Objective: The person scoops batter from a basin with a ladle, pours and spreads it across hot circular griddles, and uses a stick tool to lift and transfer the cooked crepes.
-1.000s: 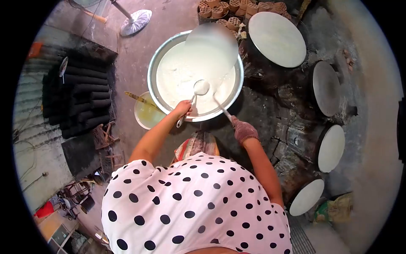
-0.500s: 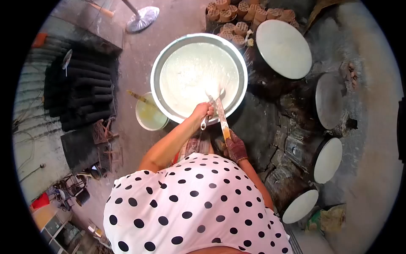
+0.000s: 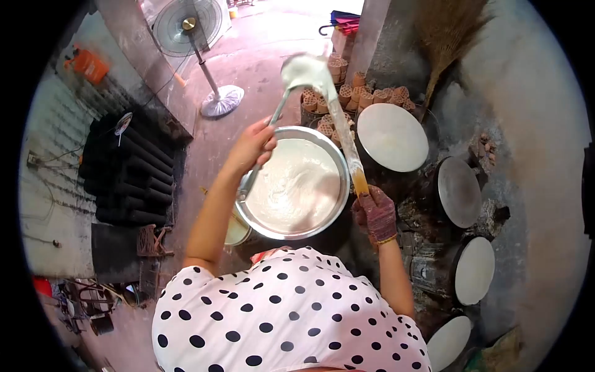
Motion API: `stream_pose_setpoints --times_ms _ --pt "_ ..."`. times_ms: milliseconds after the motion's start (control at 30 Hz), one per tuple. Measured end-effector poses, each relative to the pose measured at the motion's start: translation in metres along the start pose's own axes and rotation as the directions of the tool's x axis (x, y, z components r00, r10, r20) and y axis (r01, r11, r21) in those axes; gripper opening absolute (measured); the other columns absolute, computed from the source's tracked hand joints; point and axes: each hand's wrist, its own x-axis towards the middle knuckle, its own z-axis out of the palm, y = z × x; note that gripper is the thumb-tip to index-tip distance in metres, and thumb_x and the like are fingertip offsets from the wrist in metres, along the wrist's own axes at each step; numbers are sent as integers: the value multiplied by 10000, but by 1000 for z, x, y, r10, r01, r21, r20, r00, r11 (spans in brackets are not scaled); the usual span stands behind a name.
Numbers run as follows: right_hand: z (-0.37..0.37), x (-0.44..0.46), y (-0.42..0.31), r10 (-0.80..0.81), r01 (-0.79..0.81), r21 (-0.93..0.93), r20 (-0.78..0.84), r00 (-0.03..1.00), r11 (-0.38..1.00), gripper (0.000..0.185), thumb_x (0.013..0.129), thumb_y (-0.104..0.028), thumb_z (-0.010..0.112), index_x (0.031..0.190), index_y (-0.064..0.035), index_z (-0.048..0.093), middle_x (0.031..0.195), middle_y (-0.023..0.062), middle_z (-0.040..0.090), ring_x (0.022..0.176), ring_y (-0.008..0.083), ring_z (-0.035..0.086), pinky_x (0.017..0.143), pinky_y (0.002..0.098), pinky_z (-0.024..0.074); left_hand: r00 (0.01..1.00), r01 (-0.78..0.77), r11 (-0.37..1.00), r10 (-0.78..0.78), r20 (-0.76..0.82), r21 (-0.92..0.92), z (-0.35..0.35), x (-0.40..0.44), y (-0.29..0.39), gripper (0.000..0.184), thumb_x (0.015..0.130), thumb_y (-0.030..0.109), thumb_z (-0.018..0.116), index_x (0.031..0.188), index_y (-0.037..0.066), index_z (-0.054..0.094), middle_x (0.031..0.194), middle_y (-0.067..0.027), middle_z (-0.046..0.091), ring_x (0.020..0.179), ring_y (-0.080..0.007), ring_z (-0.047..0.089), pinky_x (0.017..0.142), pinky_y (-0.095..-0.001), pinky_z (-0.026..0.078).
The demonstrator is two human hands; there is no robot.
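My bare left hand [image 3: 253, 147] is closed round the handle of a metal ladle [image 3: 282, 106], raised above the far side of the basin. White batter [image 3: 305, 68] coats the ladle's bowl. In my right hand [image 3: 375, 214], which wears a dark knitted glove, is a long flat wooden stick [image 3: 344, 133]; its far part is smeared with batter and meets the ladle's bowl. Below them a wide metal basin [image 3: 344, 201] holds thick white batter with swirls on its surface. A bucket [image 3: 238, 230] stands partly hidden beside the basin, under my left arm.
To the right stand several round pans, including a large pale one [image 3: 392, 137] and a grey one [image 3: 459, 192]. Perforated clay-coloured briquettes [image 3: 356, 97] are heaped beyond the basin. Black cylinders [image 3: 133, 170] are stacked at left, near a standing fan [image 3: 211, 77]. A broom [image 3: 441, 53] leans at the back.
Both hands have risen from low over the basin, lifting the ladle and stick out of the batter. The view has tilted up, bringing the fan and broom into sight.
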Motion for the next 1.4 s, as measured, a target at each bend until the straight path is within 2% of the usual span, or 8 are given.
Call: stream_pose_setpoints --times_ms 67,100,400,533,700,833,1033,1400 --pt "-24 32 45 -817 570 -802 444 369 -178 280 841 -111 572 1111 -41 598 809 70 601 605 156 574 485 282 463 992 98 993 -103 78 67 -24 13 -26 357 980 148 388 1315 27 414 600 63 382 405 -25 342 355 -175 264" --pt "-23 29 64 -749 432 -876 431 502 -215 208 843 -113 522 1014 -38 614 847 112 590 731 225 605 569 342 496 963 258 962 -249 101 -86 -31 23 -49 333 979 143 385 1289 29 432 593 67 374 402 -23 336 352 -177 260" --pt "-80 -73 178 -504 -6 -865 -298 811 501 521 821 -258 645 1320 -215 501 931 123 569 815 321 594 681 423 499 839 483 871 -433 328 -85 101 28 -176 345 984 171 405 1316 83 436 560 57 340 375 -65 310 355 -197 268" --pt "-132 -87 184 -276 -352 -799 -524 806 488 520 827 -289 644 1319 -194 503 993 152 584 872 332 596 728 409 508 507 849 244 -624 594 -468 203 101 -198 315 993 204 424 1280 79 459 565 65 343 373 -35 296 369 -205 270" --pt "-214 -120 190 -635 -301 -836 -545 548 458 493 835 -278 645 1307 -216 517 909 125 608 749 322 610 658 398 509 645 564 825 -470 603 39 314 99 -219 345 977 162 421 1315 93 440 559 42 358 350 -75 298 337 -224 269" --pt "-300 -150 214 -572 -421 -820 -573 587 389 510 842 -337 626 1318 -205 499 906 123 613 745 315 623 634 396 512 245 952 51 -721 648 -303 450 190 -238 215 937 35 379 1077 -102 467 555 52 394 378 -61 352 394 -193 317" --pt "-402 -212 192 -225 -800 -452 -892 392 396 496 831 -319 633 1298 -190 524 961 163 613 825 336 618 688 414 512 544 325 851 -524 655 411 550 197 -212 194 976 133 390 1115 89 518 624 33 448 384 -60 355 372 -219 309" --pt "-523 -107 128 -242 -765 -544 -839 488 344 471 864 -305 615 1307 -176 523 1002 136 628 834 304 632 730 386 523 461 525 748 -651 603 406 699 283 -352 78 928 104 466 979 64 509 627 6 453 439 -104 378 395 -257 311"
